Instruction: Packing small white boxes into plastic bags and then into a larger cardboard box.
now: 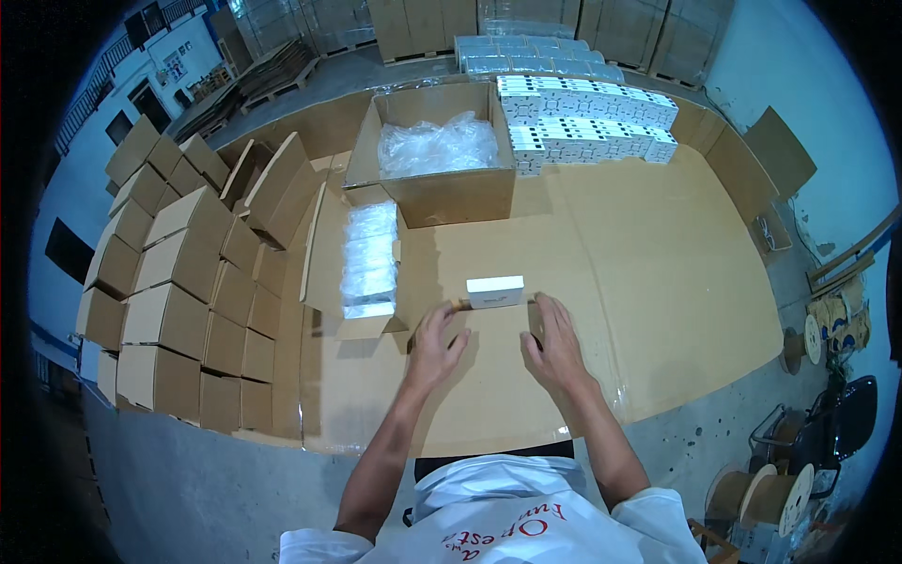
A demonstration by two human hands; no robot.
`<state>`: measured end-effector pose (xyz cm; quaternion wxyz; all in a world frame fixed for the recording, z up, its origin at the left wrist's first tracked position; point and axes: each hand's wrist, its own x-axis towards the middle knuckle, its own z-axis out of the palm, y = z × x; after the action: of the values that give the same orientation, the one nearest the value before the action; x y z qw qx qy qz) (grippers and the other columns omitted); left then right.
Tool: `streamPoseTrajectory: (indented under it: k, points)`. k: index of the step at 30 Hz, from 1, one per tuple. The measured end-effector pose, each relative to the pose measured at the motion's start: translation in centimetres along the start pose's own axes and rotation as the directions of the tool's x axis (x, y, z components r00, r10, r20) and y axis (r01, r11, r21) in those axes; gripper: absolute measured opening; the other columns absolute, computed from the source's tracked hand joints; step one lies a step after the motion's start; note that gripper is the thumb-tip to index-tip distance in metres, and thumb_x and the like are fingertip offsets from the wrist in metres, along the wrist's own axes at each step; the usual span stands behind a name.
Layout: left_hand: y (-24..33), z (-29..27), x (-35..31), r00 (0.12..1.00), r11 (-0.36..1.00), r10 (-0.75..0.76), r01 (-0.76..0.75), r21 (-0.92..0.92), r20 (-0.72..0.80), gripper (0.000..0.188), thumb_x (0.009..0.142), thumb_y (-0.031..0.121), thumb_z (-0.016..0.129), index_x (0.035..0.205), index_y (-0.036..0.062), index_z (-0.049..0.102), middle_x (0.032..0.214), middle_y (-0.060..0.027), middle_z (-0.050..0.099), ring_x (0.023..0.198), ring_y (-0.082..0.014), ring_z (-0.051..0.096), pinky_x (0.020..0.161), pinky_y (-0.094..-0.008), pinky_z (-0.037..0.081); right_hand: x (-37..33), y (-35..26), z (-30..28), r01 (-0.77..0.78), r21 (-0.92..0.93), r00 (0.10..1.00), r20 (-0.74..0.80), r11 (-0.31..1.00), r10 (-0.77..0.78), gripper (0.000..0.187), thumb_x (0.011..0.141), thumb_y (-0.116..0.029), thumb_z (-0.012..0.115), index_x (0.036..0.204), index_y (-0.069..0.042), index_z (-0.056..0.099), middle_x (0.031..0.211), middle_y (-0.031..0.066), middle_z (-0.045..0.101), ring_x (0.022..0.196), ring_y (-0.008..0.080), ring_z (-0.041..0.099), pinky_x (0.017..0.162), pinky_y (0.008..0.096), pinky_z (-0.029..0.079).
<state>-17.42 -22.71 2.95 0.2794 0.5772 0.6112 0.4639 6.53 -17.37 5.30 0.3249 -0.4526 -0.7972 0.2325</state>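
Note:
A small white box (495, 292) stands on the cardboard-covered table (658, 282), straight ahead of me. My left hand (436, 350) is just left of it, fingers apart and holding nothing. On the other side my right hand (555, 345) is also open, its fingertips close to the box's right end. Whether either hand touches the box I cannot tell. Left of my left hand lies an open brown carton (324, 273) with a row of bubble-wrapped packs (369, 254) in it.
A large open carton (460, 197) of clear plastic wrap (437, 146) stands behind. White boxes (592, 117) are stacked at the far right of it. Brown cartons (174, 310) are piled along the left edge. Cable reels (775, 498) and a black chair (846, 418) are on the floor at right.

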Motion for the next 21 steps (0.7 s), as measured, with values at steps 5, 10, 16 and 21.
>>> streamPoseTrajectory:
  k: [5,10,16,21]
  points:
    - [3.6,-2.8,-6.2,0.977,0.912,0.144,-0.194,0.362,0.159,0.046,0.085,0.011,0.072,0.127,-0.0008,0.059,0.136,-0.017,0.056,0.132,-0.0382,0.05,0.112,-0.0454,0.042,-5.6,-2.4,-1.9,0.071,-0.324,0.987,0.161,0.943,-0.019,0.056,0.09,-0.021,0.063,0.141,-0.002,0.049,0.153,0.0214,0.042,0.142,0.043,0.037,0.117,0.0572,0.028]
    - [4.2,-2.7,-4.9,0.964,0.822,0.145,-0.244,0.515,0.225,0.043,0.085,0.015,0.071,0.124,0.0004,0.061,0.141,-0.0175,0.053,0.139,-0.0375,0.042,0.115,-0.0464,0.038,-4.7,-2.5,-2.0,-0.039,-0.362,0.969,0.214,0.931,0.124,0.062,0.09,-0.027,0.06,0.146,-0.005,0.047,0.156,0.0193,0.039,0.144,0.0443,0.033,0.117,0.0619,0.023]
    - [10.1,-6.2,2.1,0.882,0.874,0.232,-0.374,0.31,0.411,0.037,0.086,0.012,0.073,0.12,0.0024,0.063,0.129,-0.014,0.06,0.12,-0.0352,0.059,0.099,-0.0442,0.052,-0.9,0.0,-2.1,-0.035,-0.361,0.968,0.221,0.932,0.122,0.062,0.088,-0.028,0.062,0.145,-0.006,0.048,0.155,0.0181,0.04,0.141,0.0436,0.035,0.115,0.0622,0.024]
    - [11.8,-9.6,22.6,0.864,0.632,0.435,-0.494,0.597,0.254,0.04,0.08,0.001,0.075,0.118,0.0103,0.066,0.121,-0.0135,0.064,0.104,-0.0311,0.067,0.087,-0.0366,0.057,2.9,3.0,-2.3,-0.078,-0.358,0.957,0.233,0.93,0.171,0.062,0.086,-0.028,0.063,0.142,-0.006,0.05,0.153,0.018,0.042,0.14,0.0429,0.037,0.114,0.0624,0.025]
